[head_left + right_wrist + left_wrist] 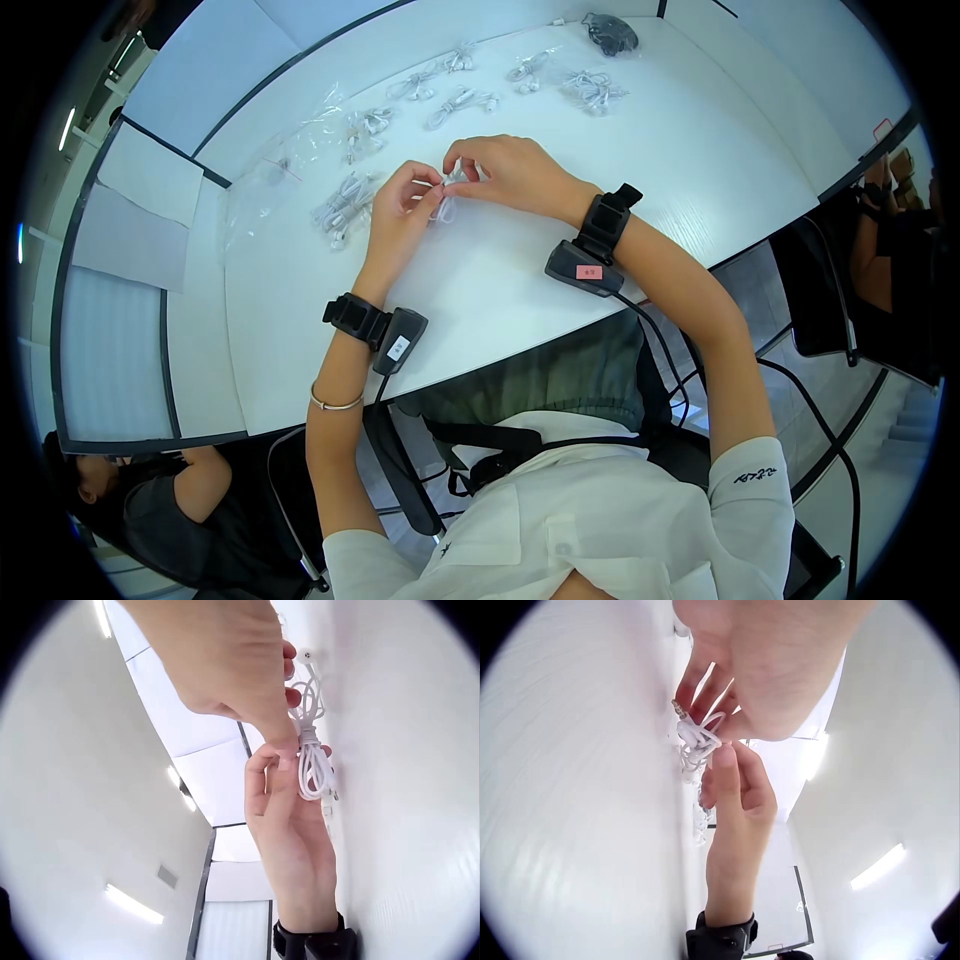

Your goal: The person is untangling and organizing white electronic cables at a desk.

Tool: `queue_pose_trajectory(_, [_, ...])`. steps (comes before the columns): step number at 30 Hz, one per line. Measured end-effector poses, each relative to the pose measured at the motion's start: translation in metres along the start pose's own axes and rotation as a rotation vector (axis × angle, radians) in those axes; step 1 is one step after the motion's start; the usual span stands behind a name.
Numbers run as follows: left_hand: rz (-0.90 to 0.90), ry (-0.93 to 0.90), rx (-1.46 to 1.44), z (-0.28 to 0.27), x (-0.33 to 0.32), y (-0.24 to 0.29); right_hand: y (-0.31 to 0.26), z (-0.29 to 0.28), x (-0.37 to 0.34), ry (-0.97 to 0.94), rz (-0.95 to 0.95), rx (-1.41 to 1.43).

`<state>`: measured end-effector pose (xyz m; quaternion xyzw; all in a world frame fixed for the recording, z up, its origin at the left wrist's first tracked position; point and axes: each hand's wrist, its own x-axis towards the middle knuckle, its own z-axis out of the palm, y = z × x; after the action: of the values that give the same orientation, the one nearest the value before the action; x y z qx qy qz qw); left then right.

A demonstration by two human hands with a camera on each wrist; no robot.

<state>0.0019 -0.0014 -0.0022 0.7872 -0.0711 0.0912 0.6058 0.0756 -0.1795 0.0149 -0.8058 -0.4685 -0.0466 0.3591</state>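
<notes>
A bundle of white wired earphones (315,771) is held between both hands low over the white table (520,270). Its cable is looped lengthwise and wound round at the middle. An earbud (306,656) sticks out at one end in the right wrist view, and a metal plug (679,707) shows in the left wrist view. My left hand (398,210) holds the bundle from the left, thumb and index finger pinching at the winding. From the other side my right hand (515,172) pinches the cable, thumb tip close to the left fingertips.
More coiled white earphones lie beyond the hands, among them one bundle (595,92) at the back and a pile (345,205) left of the left hand. Clear plastic bags (300,140) lie at the left. A dark grey pouch-like item (610,35) sits at the far edge.
</notes>
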Motion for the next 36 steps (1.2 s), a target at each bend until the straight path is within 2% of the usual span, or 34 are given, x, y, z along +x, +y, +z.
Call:
queue_pose_trajectory(5, [0.028,-0.023,0.026,-0.002,0.0,-0.002,-0.001,0.001,0.0,-0.006,0.029,0.074])
queue_pose_trajectory(8, [0.052,-0.031,0.01,0.002,-0.001,0.004,0.005,0.006,0.001,-0.01,0.082,0.31])
queue_pose_trajectory(11, [0.009,-0.048,0.017,0.001,-0.001,0.005,0.005,0.007,0.001,-0.019,0.138,0.398])
queue_pose_trajectory(17, [-0.018,-0.061,-0.004,-0.001,-0.001,0.001,-0.001,0.004,0.001,-0.145,0.298,0.608])
queue_pose_trajectory(20, [-0.088,-0.038,0.012,-0.002,-0.001,0.003,0.007,0.009,0.003,-0.162,0.217,0.761])
queue_pose_trajectory(23, [-0.003,0.036,0.025,-0.002,0.0,-0.002,0.012,0.012,0.003,-0.17,0.159,0.806])
queue_pose_trajectory(29, [0.005,0.008,0.012,-0.003,0.001,-0.003,0.008,0.007,0.002,-0.225,0.205,0.677])
queue_pose_trajectory(36, [0.0,-0.016,0.001,-0.002,0.002,-0.004,0.003,0.007,0.001,-0.137,0.231,0.393])
